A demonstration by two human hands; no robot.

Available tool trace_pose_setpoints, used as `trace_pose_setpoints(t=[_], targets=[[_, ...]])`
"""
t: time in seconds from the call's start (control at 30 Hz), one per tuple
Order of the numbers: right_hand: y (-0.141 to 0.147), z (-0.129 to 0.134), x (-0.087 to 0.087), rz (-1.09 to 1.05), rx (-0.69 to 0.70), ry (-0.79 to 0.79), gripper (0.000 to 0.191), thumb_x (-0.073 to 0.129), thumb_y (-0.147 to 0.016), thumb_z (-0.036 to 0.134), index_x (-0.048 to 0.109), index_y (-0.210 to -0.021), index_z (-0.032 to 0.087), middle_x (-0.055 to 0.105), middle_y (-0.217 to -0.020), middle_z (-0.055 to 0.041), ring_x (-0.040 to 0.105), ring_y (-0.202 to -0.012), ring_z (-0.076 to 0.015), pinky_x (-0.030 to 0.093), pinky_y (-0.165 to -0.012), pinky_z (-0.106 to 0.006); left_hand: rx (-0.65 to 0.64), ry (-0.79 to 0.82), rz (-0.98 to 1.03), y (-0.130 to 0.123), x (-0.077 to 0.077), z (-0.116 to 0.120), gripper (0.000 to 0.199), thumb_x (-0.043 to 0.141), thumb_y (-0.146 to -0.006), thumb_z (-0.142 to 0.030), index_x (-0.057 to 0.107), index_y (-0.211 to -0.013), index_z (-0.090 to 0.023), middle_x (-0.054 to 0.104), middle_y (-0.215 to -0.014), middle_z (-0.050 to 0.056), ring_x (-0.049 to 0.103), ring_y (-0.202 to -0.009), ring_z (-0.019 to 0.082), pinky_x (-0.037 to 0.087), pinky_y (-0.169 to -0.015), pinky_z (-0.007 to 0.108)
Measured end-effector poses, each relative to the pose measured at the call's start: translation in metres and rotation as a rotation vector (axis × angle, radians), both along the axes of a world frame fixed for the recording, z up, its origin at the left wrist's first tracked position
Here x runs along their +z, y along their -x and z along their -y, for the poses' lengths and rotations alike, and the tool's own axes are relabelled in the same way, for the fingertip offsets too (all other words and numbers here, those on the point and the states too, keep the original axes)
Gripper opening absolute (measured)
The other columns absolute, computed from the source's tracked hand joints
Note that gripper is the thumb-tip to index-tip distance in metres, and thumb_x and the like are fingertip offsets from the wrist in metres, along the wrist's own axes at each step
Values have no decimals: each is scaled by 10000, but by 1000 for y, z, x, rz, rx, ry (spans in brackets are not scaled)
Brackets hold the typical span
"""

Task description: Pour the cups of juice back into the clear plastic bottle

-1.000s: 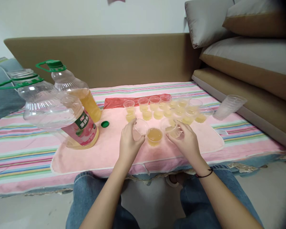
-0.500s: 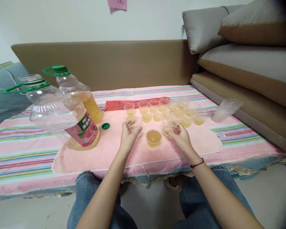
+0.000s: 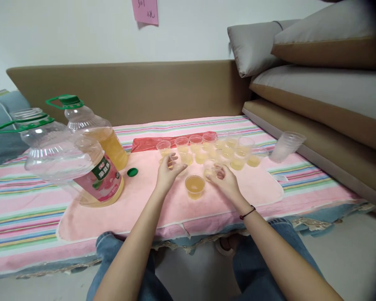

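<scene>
My left hand (image 3: 167, 173) has its fingers and thumb curled around a clear plastic cup, faint and partly hidden behind the fingers. In my right hand (image 3: 227, 182) is another clear plastic cup (image 3: 209, 172) with pale yellow drink low in it, gripped by its side. Between the hands and nearer to me stands a fuller cup of amber drink (image 3: 194, 186), touched by neither. Just beyond my fingers, several cups of pale drink (image 3: 201, 152) sit close together in rows.
Two large juice bottles stand at left: a front one without its cap (image 3: 102, 179) and a capped one (image 3: 113, 146) behind. A green cap (image 3: 132, 172) lies beside them. Red plastic (image 3: 150, 143) lies behind the cups. Stacked empty cups (image 3: 286, 147) lean near the cushions (image 3: 319, 92) at right.
The whole view has shifted slightly left and down with my head. Both hands stay near the cups, on either side of the fuller one; the other cups keep their places.
</scene>
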State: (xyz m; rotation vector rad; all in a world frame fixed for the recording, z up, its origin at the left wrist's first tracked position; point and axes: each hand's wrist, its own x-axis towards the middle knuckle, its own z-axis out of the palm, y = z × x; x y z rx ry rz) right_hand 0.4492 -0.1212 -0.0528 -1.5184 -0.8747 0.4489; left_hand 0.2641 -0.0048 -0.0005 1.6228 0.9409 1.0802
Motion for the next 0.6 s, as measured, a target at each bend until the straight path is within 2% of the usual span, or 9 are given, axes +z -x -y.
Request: trace_pose_setpoints(t=[0.17,0.3,0.37,0.5,0.6], targets=[[3,-6,2,75,24,47,495,776,-621,415,618,-1041,208,726,-1065,-103,683,-988,-260,509,-948,-457,-29,-260,-152,-12,24,-2,560,784,-658,-261,585,-1179,-213,657,-1217,92,611,-1127,263,469,-976,449],[3,-8,4,116,43,77,468,757,-643,399,617,-1046,208,723,-1056,-92,674,-1001,-263,507,-941,-459,-122,-491,-296,-28,39,-2,475,749,-692,-203,593,-1141,-202,677,-1163,88,620,-1103,277,481,-962,460],[2,-8,4,130,52,77,469,754,-653,402,615,-1057,208,721,-1049,-87,673,-1002,-263,510,-933,-452,-154,-593,-404,-34,43,-1,461,723,-725,-185,584,-1165,-192,670,-1173,99,618,-1108,282,487,-956,455],[1,-7,5,135,52,68,495,764,-652,398,608,-1089,225,721,-1048,-73,679,-986,-257,515,-923,-444,-134,-724,-670,-42,48,3,547,709,-744,-146,543,-1263,-192,628,-1237,127,575,-1168,315,486,-962,476],[1,-7,6,139,60,76,481,763,-650,393,603,-1070,221,720,-1047,-78,679,-985,-261,514,-917,-441,-153,-765,-744,-45,52,8,558,710,-730,-104,560,-1259,-197,625,-1224,128,559,-1156,328,487,-940,475]])
